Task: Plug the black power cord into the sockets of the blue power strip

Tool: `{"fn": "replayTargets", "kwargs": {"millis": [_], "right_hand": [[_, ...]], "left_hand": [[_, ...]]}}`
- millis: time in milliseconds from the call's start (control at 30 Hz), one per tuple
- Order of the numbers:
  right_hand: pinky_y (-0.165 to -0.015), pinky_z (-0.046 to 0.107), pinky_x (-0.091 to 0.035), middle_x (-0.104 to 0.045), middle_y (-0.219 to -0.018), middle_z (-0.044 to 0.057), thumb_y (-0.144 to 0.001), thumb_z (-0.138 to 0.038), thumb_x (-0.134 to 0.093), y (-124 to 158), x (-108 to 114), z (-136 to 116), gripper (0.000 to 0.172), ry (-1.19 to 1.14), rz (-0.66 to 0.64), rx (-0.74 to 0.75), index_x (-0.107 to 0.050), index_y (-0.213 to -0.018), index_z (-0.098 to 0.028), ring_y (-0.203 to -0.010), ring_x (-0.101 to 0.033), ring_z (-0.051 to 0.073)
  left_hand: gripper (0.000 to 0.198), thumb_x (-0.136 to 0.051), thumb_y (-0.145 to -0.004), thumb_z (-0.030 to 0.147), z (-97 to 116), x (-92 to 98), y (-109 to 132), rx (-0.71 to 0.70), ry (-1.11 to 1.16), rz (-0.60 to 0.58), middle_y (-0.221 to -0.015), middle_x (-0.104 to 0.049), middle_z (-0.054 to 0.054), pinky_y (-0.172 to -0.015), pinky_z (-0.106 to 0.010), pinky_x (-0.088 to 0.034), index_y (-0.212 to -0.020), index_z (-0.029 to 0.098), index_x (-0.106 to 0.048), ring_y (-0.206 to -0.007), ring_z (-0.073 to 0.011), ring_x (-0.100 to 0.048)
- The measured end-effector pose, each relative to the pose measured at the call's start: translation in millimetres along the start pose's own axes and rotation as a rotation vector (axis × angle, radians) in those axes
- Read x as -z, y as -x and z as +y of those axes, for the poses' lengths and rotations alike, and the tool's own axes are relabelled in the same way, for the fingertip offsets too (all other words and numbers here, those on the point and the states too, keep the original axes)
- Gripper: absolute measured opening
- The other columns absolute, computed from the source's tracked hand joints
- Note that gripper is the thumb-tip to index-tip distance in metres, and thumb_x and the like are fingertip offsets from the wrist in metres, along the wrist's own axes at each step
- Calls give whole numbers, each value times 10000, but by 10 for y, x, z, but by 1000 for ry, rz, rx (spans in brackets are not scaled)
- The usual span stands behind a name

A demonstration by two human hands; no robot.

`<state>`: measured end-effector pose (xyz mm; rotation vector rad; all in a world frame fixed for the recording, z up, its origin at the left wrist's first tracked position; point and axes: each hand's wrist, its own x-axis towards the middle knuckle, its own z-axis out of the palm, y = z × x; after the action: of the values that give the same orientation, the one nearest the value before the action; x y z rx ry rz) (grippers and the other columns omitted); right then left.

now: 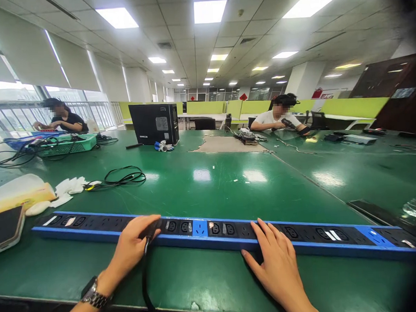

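A long blue power strip (228, 241) with black socket panels lies across the near part of the green table. My left hand (131, 240), with a watch on its wrist, closes around a black plug (151, 230) at the sockets left of the middle. From the plug a black cable (145, 278) hangs down over the table's front edge. Whether the plug sits in a socket is hidden by my fingers. Right of the middle, my right hand (276, 256) grips the strip, fingers across its top and thumb at the near side.
On the left are a phone (6, 227), a tissue pack (23, 196) and a coiled black cable (124, 177). Farther back stand a green basket (68, 146) and a black computer case (153, 124). Two people (66, 118) (278, 116) sit at the table's far side.
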<state>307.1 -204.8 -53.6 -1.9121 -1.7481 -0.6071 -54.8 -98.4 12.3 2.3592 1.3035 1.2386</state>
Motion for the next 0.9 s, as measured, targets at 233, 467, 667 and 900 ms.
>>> {"fn": "replayTargets", "kwargs": {"millis": [233, 467, 667, 900], "right_hand": [[-1078, 518, -318, -517, -1425, 123, -863, -445, -498, -6, 20, -15, 576, -16, -11, -18, -476, -1377, -186, -1325, -422, 318], [-1087, 524, -314, -519, -1423, 126, -864, -449, -510, -2, 21, -5, 575, -40, -10, -15, -478, -1378, -193, -1329, -421, 321], [-1088, 526, -312, -503, -1443, 122, -872, -432, -503, -5, 32, -19, 565, -36, -19, -23, -487, -1379, -182, -1338, -411, 322], [-1084, 567, -311, -532, -1414, 126, -866, -475, -536, -16, 99, -38, 579, -125, 9, -29, -494, -1376, -205, -1320, -443, 331]], "left_hand": [[342, -626, -872, 449, 413, -219, -80, 41, 137, 71, -1057, -757, -58, -856, -345, -566, -1118, 217, -677, -929, -219, -715], [287, -661, -850, 255, 779, -696, -191, -73, 26, -148, -1067, -755, -73, -869, -414, -550, -1132, 212, -686, -980, -256, -695], [274, -667, -837, 212, 794, -712, -259, -128, 22, -268, -1090, -748, -63, -912, -419, -529, -1110, 224, -693, -1009, -255, -683], [268, -666, -855, 264, 829, -798, -126, -114, 140, 8, -1034, -745, -53, -838, -359, -542, -1119, 231, -641, -936, -219, -691]]}}
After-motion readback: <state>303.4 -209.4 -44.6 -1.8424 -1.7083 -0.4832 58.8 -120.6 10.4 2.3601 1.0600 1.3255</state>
